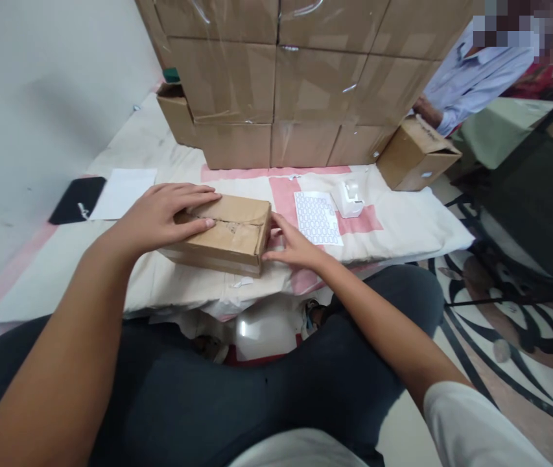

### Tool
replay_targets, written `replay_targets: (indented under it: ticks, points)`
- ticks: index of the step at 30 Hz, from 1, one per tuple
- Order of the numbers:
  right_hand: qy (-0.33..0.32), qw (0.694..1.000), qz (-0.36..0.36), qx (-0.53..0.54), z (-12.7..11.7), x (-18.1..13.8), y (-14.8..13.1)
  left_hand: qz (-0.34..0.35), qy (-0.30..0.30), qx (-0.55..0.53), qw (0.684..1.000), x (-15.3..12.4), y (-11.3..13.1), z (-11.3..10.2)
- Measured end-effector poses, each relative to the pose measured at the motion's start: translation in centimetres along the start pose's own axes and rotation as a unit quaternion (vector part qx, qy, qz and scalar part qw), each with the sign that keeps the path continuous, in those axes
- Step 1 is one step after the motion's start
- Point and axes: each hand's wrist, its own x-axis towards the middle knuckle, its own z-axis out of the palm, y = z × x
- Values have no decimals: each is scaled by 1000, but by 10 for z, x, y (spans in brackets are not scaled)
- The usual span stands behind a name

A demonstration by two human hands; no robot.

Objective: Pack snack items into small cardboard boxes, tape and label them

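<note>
Box flaps down, seam slightly parted, a hand at either end.
The cardboard box lies under the left hand, its fingers spread loosely over the top, and against or just beside the right hand's parted, half-curled fingertips. The folding-down looks mostly done; whether tape seals the seam, I cannot tell. The label sheet lies just beyond the right fingers.

Stacked cartons block far side; tape dispenser obstructs right; cloth free front left.
</note>
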Motion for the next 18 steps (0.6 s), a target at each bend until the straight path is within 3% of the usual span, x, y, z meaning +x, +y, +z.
replay_targets:
  ticks: [3,7,10,12,14,16,18]
  points:
    - [19,999,-39,-32,15,-6,-19,18,24,-5,1000,0,-5,3]
    - [60,994,-31,-89,35,-12,-44,28,50,-8,998,-1,-11,8]
    - [74,989,-49,-117,23,-9,-51,-14,118,-12,993,-4,-6,10]
    - [106,980,-59,-155,-6,-5,-51,-52,182,-9,982,-7,0,13]
    - [190,957,-48,-213,-52,-7,-53,-80,212,-9,974,-11,2,18]
    - [318,902,-15,-291,-105,-22,-58,-103,202,-14,974,-15,-4,27]
    - [422,819,37,-388,-153,-54,-63,-114,171,-14,979,-21,-15,39]
